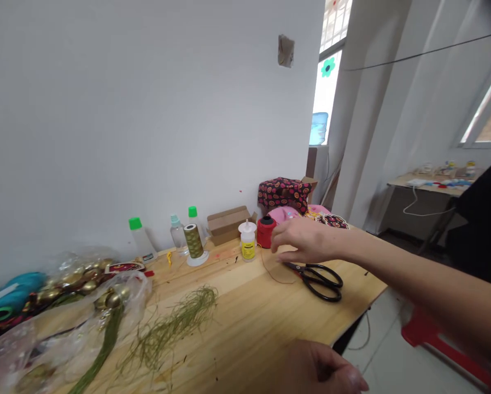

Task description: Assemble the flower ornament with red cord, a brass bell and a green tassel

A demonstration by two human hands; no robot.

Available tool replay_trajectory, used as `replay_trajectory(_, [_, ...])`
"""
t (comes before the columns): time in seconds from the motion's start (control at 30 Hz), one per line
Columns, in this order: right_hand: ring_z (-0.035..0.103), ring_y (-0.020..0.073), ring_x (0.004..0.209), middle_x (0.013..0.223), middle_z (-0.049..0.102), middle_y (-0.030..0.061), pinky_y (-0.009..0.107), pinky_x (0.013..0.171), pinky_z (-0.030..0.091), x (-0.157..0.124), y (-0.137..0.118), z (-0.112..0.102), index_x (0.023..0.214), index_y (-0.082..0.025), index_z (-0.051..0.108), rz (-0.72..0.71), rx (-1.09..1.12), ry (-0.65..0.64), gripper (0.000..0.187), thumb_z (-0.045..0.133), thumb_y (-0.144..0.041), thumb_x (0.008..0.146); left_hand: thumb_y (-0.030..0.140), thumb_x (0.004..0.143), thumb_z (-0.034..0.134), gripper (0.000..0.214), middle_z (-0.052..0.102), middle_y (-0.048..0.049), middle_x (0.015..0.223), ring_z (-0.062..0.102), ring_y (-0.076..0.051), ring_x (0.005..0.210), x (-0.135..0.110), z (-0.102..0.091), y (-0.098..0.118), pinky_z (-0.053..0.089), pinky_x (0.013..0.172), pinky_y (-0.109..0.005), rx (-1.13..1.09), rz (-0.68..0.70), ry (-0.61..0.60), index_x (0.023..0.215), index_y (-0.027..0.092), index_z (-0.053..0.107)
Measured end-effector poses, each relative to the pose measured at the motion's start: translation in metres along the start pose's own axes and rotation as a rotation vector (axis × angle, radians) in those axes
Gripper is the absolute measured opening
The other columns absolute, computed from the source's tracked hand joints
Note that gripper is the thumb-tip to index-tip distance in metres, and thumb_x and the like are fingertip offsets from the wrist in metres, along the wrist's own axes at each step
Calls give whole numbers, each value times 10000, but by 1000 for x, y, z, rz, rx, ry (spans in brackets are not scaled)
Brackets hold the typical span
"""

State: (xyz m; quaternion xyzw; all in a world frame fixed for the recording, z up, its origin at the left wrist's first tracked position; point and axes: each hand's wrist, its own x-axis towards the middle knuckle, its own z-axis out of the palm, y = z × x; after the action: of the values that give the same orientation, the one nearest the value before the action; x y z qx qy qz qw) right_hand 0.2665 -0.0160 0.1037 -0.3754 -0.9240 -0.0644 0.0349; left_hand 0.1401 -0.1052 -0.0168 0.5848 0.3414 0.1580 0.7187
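My right hand point(300, 239) reaches over the table beside a red thread spool point(265, 234). Its thumb and fingers are apart and nothing shows between them. A thin red thread point(273, 275) trails from the spool across the wood. Just below that hand lie black-handled scissors point(322, 282), their blades partly hidden under it. My left hand point(319, 368) is low at the bottom edge, blurred, with curled fingers and the thumb pressed near them; what it holds, if anything, is hidden. Left of the spool stands a white glue bottle point(247, 249) with a yellow label.
On the wooden table point(245, 312) lie loose green threads point(175, 323). An olive thread cone point(193, 242), several bottles and an open cardboard box point(229, 224) line the wall. Plastic bags point(134, 290) with gold bells and a green tassel point(106, 350) fill the left. A red stool point(430, 334) stands right.
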Motion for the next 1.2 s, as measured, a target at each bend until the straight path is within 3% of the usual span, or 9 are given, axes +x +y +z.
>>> replay_trajectory(0.2, [577, 148, 724, 817, 654, 39, 239, 624, 389, -5, 12, 11, 851, -175, 632, 123, -13, -39, 187, 488, -284, 804, 347, 631, 565, 241, 477, 51, 397, 421, -59, 332, 29, 9, 20, 380, 403, -195, -169, 119, 138, 559, 117, 571])
replay_trajectory(0.3, [574, 159, 749, 837, 651, 32, 237, 597, 380, 0, 5, -1, 826, -189, 630, 85, -70, -12, 180, 486, -294, 803, 292, 680, 509, 239, 586, -21, 506, 548, -113, 457, 48, -9, 26, 458, 508, -232, -58, 220, 264, 700, 81, 619])
replay_trajectory(0.37, [573, 161, 752, 835, 651, 29, 237, 586, 377, 1, 0, -7, 807, -189, 630, 56, -94, -3, 181, 483, -295, 806, 178, 659, 511, 357, 664, -110, 893, 622, -168, 804, 54, -33, 24, 473, 701, -245, 149, 343, 329, 999, 93, 576])
replay_trajectory(0.43, [574, 157, 743, 830, 651, 28, 241, 591, 380, 1, -3, -7, 812, -189, 630, 34, -89, 21, 194, 469, -295, 816, 167, 625, 549, 431, 599, -138, 1103, 549, -219, 1019, 49, -60, 21, 435, 824, -281, 303, 321, 378, 1053, 121, 564])
replay_trajectory(0.53, [579, 158, 753, 828, 653, 36, 249, 629, 391, 4, -4, 1, 839, -180, 631, 6, -43, 69, 210, 454, -292, 825, 303, 708, 504, 208, 638, -77, 1062, 486, -244, 1102, 25, -102, 19, 386, 897, -341, 585, 351, 337, 752, 194, 676])
replay_trajectory(0.6, [584, 162, 766, 820, 657, 42, 249, 654, 399, 9, -7, 9, 839, -168, 637, -15, 4, 65, 207, 468, -285, 818, 377, 748, 446, 341, 646, -85, 1044, 518, -261, 1066, 3, -135, 17, 386, 897, -369, 688, 304, 476, 561, 192, 663])
replay_trajectory(0.8, [581, 175, 885, 963, 648, 74, 237, 748, 424, 54, -42, 55, 926, -153, 635, 94, 147, -56, 253, 484, -313, 802, 434, 702, 487, 364, 677, -88, 969, 594, -250, 934, -49, -225, -4, 428, 860, -395, 812, 322, 969, 863, 161, 667])
replay_trajectory(1.0, [497, 303, 1056, 1116, 522, 292, 362, 836, 405, 113, -63, 108, 1073, 59, 532, 342, 37, -110, 427, 454, -279, 824, 433, 715, 471, 352, 677, -73, 957, 592, -243, 932, -65, -233, -20, 441, 854, -381, 849, 342, 1048, 859, 180, 668])
replay_trajectory(1.2, [636, 278, 741, 758, 677, 177, 336, 584, 477, 131, -73, 90, 791, -89, 674, 343, -17, -116, 338, 379, -241, 855, 367, 751, 478, 279, 685, -48, 911, 603, -216, 885, -66, -226, -16, 449, 828, -358, 724, 358, 1024, 857, 182, 658])
